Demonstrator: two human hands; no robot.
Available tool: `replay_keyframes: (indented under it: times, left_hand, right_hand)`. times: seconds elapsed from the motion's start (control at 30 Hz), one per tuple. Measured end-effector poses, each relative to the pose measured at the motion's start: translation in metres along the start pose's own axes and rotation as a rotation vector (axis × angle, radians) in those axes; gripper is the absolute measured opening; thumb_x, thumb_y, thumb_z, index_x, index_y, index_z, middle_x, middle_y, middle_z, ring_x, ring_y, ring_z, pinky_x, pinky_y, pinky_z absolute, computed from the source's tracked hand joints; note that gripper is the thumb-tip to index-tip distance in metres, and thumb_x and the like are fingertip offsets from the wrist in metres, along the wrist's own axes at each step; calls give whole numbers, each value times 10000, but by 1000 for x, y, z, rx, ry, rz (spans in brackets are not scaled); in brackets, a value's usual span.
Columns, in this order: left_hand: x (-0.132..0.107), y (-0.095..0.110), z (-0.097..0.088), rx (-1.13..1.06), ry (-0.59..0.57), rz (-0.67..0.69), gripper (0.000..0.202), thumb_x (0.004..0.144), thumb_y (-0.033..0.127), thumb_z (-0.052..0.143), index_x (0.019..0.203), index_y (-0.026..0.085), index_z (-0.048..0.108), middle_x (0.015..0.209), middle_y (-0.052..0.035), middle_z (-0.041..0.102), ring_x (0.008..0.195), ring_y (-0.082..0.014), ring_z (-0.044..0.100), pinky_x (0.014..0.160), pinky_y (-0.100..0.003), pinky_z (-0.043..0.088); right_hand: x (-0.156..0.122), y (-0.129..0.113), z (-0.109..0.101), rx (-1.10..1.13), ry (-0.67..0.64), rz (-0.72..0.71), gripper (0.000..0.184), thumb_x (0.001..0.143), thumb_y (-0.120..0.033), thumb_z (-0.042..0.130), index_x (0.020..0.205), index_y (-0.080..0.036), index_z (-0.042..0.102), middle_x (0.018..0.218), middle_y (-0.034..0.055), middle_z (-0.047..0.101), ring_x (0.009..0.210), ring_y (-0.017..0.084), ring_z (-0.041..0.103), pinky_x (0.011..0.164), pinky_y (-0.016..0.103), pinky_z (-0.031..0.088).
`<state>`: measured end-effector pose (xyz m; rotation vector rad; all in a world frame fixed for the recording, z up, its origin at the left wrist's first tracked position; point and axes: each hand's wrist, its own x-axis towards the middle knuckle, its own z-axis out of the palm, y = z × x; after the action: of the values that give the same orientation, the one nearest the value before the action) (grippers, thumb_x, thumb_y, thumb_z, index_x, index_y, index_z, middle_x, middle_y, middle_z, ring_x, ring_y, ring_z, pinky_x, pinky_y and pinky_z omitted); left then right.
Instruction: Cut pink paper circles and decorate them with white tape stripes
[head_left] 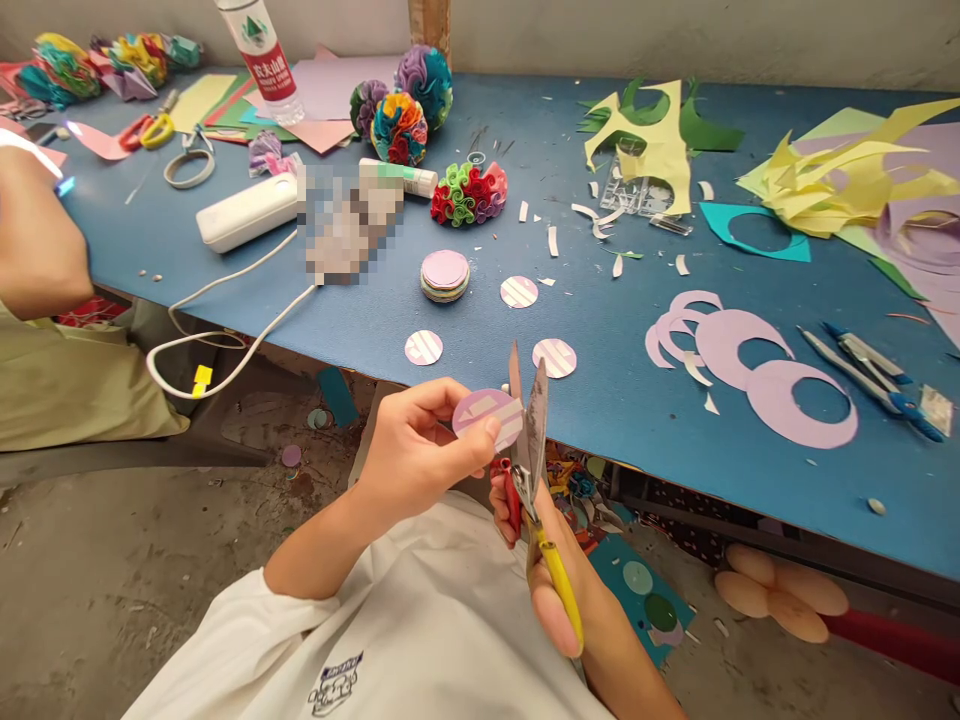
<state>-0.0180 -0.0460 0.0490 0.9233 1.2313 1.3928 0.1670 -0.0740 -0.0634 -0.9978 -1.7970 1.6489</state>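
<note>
My left hand (424, 440) pinches a purple paper disc (480, 415) that has white strips across its face. In my right hand (555, 570) is a pair of scissors (534, 450) with one red and one yellow handle. The blades point up and stand apart, close to the disc's right edge. On the table in front lie three striped discs: one on the left (424, 348), one further back (519, 292) and one behind the scissors (555, 358). Beside them is a stack of round paper discs (445, 275), pink on top.
Purple paper offcuts (799, 400) and pliers (870, 375) lie on the blue table (615, 400) at right. Yellow scraps (825, 190) are heaped behind. A glue stick (399, 178), white power strip (247, 212) and water bottle (262, 65) stand left. Another person's arm (37, 230) rests at far left.
</note>
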Motion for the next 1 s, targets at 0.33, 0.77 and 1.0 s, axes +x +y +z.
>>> replay_keyframes:
  times: [0.33,0.77,1.0]
  left_hand:
    - [2,4,-5,60,-44,-77,259,712,356,760,647,158,605,557,23,594,470,-82,548,424,-183,511]
    - [3,7,-10,91,-69,-119,223,710,303,750,640,154,600,551,23,571,457,-69,500,393,-170,455]
    - [3,8,-11,107,-83,-122,208,713,287,745,643,154,601,550,20,586,454,-73,517,387,-164,453]
  right_hand:
    - [-4,6,-6,-86,4,28,1046,416,-941,571,1181,-233,484,810,22,516,674,187,466,560,309,427]
    - [-3,-20,-6,-90,61,60,905,552,-916,522,1133,-222,501,782,29,507,702,206,487,604,315,446]
    - [-5,-40,-7,-164,87,96,486,891,-669,347,1057,-246,520,751,21,480,668,189,464,599,308,418]
